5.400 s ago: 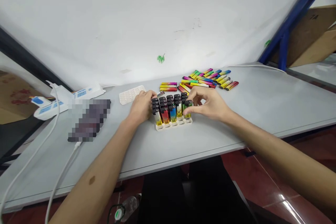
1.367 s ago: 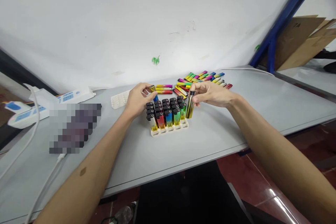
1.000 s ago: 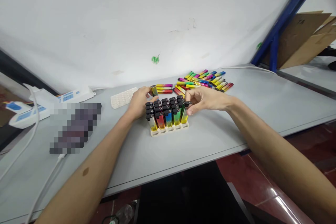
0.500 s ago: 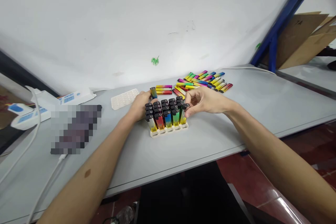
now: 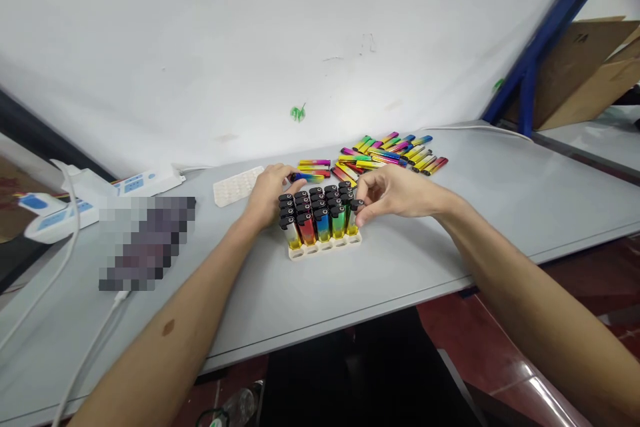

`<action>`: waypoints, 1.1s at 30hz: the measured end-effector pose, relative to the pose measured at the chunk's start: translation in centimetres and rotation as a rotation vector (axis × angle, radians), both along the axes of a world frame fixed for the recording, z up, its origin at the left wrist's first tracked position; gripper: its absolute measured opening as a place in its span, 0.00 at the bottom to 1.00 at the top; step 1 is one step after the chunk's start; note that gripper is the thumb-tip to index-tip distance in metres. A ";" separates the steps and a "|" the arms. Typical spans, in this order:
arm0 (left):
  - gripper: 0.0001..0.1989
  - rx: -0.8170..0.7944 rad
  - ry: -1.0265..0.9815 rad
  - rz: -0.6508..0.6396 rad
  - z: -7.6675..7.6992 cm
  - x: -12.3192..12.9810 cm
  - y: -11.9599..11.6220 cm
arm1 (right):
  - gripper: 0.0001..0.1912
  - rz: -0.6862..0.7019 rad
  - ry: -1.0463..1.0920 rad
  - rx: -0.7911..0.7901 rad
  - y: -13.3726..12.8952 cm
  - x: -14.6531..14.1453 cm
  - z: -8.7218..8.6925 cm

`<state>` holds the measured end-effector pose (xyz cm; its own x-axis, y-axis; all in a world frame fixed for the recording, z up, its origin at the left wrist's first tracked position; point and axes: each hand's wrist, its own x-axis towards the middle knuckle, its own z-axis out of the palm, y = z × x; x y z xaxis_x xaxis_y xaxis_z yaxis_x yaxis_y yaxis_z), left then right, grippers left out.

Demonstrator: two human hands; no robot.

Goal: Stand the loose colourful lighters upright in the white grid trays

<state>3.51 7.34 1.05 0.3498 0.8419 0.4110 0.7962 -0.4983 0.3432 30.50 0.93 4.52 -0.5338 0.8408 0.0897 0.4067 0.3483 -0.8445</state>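
A white tray (image 5: 325, 251) holds several upright lighters with black tops in rows; its front row of holes is bare. My right hand (image 5: 383, 193) pinches a silver-and-yellow lighter (image 5: 353, 219) at the tray's right end. Behind the tray's left side, my left hand (image 5: 273, 190) is closed on a blue-and-yellow lighter (image 5: 311, 177), which lies nearly level. Just beyond it are a few loose lighters (image 5: 314, 163), pink, yellow and red. A pile of colourful lighters (image 5: 387, 155) spreads behind my right hand.
A second white tray (image 5: 235, 187) lies left of my left hand. Further left are power strips (image 5: 135, 183), a blurred dark device (image 5: 147, 247) and a white cable (image 5: 95, 347). Cardboard (image 5: 575, 73) and a blue frame (image 5: 527, 93) stand at the right.
The lighter in my left hand has tipped from upright to nearly level. My right hand stays at the tray's right end, with its lighter. The view has shifted slightly.
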 end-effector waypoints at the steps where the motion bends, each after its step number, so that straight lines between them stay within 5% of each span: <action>1: 0.14 0.005 -0.032 0.018 0.1 0.1 -0.1 | 0.18 0.012 -0.019 -0.007 0.0 0.0 -0.1; 7: 0.12 -0.003 -0.226 0.063 0.7 0.4 -0.7 | 0.23 -0.003 -0.035 -0.014 0.4 0.3 -0.1; 11: 0.13 -0.055 -0.367 0.033 0.9 0.7 -0.9 | 0.26 -0.208 0.095 0.124 1.2 -0.3 -1.0; 14: 0.15 -0.167 -0.477 -0.015 0.9 1.1 -1.1 | 0.19 -0.318 0.105 0.260 2.3 -1.2 -2.4; 18: 0.19 -0.254 -0.634 -0.088 0.7 1.5 -1.1 | 0.09 -0.202 0.149 0.321 3.7 -2.5 -3.9; 23: 0.22 -0.390 -0.707 -0.187 0.4 1.5 -0.9 | 0.16 -0.075 0.212 0.289 4.5 -3.6 -4.4; 26: 0.22 -0.424 -0.606 -0.262 0.2 1.2 -0.4 | 0.11 -0.105 0.200 0.292 4.6 -3.6 -4.6; 31: 0.22 -0.061 -0.055 -0.213 -1.1 0.2 1.5 | 0.08 -0.365 0.217 0.242 4.5 -3.1 -4.4; 33: 0.24 -0.051 0.096 -0.215 -1.5 -0.2 2.2 | 0.09 -0.437 0.199 0.202 4.4 -2.8 -4.3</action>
<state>3.34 9.53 -0.47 0.5589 0.7624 0.3260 0.7035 -0.6441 0.3003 27.68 5.35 0.20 -0.0933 0.9368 0.3371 0.3888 0.3460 -0.8539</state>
